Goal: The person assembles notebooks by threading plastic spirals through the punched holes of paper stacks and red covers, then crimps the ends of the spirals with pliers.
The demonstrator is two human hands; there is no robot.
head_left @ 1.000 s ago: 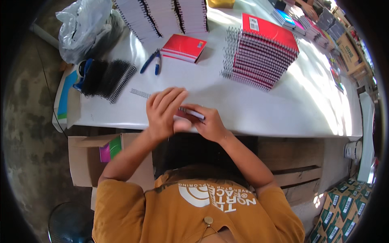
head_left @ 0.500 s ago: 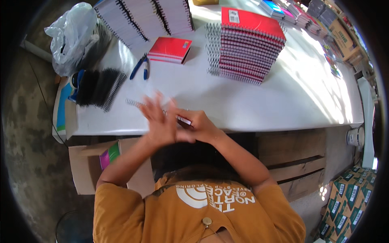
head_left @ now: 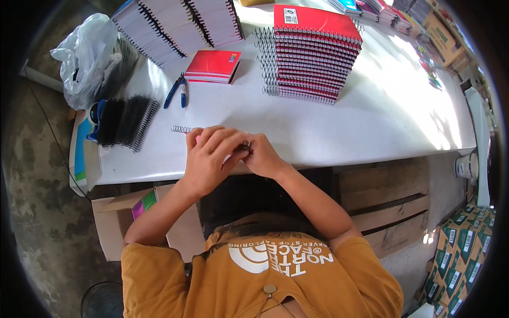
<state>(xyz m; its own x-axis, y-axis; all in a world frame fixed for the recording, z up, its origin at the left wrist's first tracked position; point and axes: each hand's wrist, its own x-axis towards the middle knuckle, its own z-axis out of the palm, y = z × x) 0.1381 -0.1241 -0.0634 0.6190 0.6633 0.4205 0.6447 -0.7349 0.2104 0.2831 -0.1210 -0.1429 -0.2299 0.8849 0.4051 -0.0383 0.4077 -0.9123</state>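
Near the table's front edge, both my hands are on a small notebook (head_left: 198, 139), which is mostly hidden beneath them; only a reddish sliver shows. My left hand (head_left: 209, 156) is curled over its top, fingers bent and thumb toward the body. My right hand (head_left: 264, 156) grips its right end, fingers closed. A dark wire spiral (head_left: 181, 129) sticks out to the left past my left fingertips. Further back lie a red-covered stack of small pages (head_left: 212, 64) and blue-handled pliers (head_left: 174, 93).
A tall pile of red spiral notebooks (head_left: 315, 61) stands at back right, with loose coils (head_left: 268, 63) beside it. At left are a bundle of black spirals (head_left: 130, 122) and a plastic bag (head_left: 87, 58). Larger bound books (head_left: 180, 26) stand behind; an open cardboard box (head_left: 114, 222) sits below.
My left hand, spread and blurred before, has come down and curled over the notebook. My right hand keeps its grip. The whole view has shifted slightly.
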